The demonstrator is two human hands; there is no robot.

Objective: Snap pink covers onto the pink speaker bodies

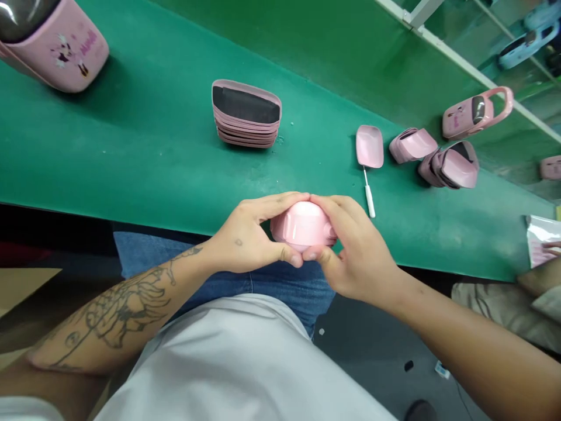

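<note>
Far left of the glossy pink rounded plastic housing [302,225], at the back: pink printed plastic case [56,55] with a dark glossy end, lying tilted on the green belt surface [131,164].

Back-left of the housing: stack of nested pink plastic shells [245,120], dark insides showing on top.

Housing itself: smooth domed body, pale pink, with a stubby lug on its right side. It sits between both hands, just over the near belt edge and above the person's blue denim jeans [280,286].

Left hand [245,234], tattooed forearm: fingers pressed together over the top, thumb pinching the front.

Right hand [355,251]: fingers curved together over the top right, thumb pinching the front. Both thumbs nearly meet.

Back-right of the housing: flat pink scoop-shaped piece with a white stick handle [369,146], then loose pink plastic shells [449,164] and a pink handled case [475,111].

Far right: another person's fingers [551,247] on a clear plastic bag [541,240].
</note>
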